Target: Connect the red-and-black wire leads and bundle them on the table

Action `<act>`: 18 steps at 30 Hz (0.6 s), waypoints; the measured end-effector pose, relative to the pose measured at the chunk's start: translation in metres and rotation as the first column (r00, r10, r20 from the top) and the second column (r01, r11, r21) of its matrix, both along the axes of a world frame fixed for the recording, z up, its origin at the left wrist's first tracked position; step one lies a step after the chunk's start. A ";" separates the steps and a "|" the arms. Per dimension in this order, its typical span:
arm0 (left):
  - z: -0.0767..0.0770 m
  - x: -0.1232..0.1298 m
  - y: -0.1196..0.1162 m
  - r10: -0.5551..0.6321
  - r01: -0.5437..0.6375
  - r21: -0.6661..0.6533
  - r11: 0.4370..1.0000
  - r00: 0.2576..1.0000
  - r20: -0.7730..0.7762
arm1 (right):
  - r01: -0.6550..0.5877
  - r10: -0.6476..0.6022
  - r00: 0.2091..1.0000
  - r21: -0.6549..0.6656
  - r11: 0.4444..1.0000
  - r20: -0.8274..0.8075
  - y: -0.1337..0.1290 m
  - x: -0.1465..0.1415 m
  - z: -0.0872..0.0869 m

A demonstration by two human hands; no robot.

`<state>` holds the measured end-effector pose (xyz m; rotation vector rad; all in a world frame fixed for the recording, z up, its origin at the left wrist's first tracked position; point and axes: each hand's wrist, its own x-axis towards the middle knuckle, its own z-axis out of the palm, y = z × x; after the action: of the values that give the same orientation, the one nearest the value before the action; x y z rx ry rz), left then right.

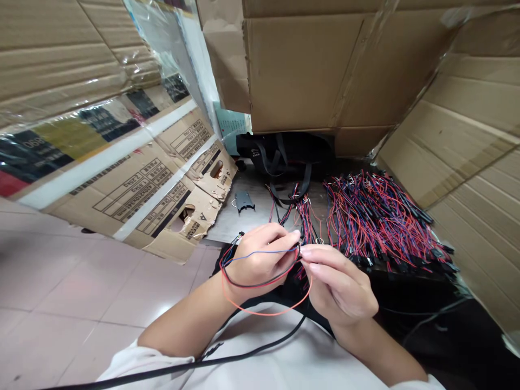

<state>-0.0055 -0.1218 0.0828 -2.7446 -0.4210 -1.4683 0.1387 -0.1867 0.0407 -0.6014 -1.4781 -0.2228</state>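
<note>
My left hand point(262, 260) is shut on a small harness of red, black and blue wires point(264, 309), and loops of it hang below my wrist. My right hand point(337, 284) is close beside it, with thumb and fingertips pinched at the wire ends by my left fingertips point(299, 250). The fingers hide the exact ends. Beyond my hands lies a large pile of red, blue and black wires with black connectors point(377, 222). A smaller bunch of thin wires point(305, 219) sits between the pile and my hands.
Cardboard sheets point(317, 70) and a printed carton flap point(138, 189) wall the left, back and right. A black bag point(280, 154) rests at the back, with a small black plastic part point(244, 200) near it. Pink floor tiles point(81, 281) spread at the left. A black cable point(174, 368) crosses my white sleeve and front.
</note>
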 end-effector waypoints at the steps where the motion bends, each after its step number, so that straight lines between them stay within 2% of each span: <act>1: 0.000 0.000 0.000 0.000 0.000 0.008 1.000 1.000 0.001 | -0.001 0.001 1.000 -0.002 1.000 0.003 0.000 0.000 0.000; 18: 0.002 0.001 -0.001 0.038 -0.038 0.038 0.999 0.999 -0.008 | 0.094 -0.095 0.995 -0.035 0.995 -0.037 -0.002 -0.001 -0.003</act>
<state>-0.0046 -0.1232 0.0849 -2.6973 -0.4381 -1.4402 0.1375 -0.1887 0.0380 -0.7002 -1.4201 -0.2594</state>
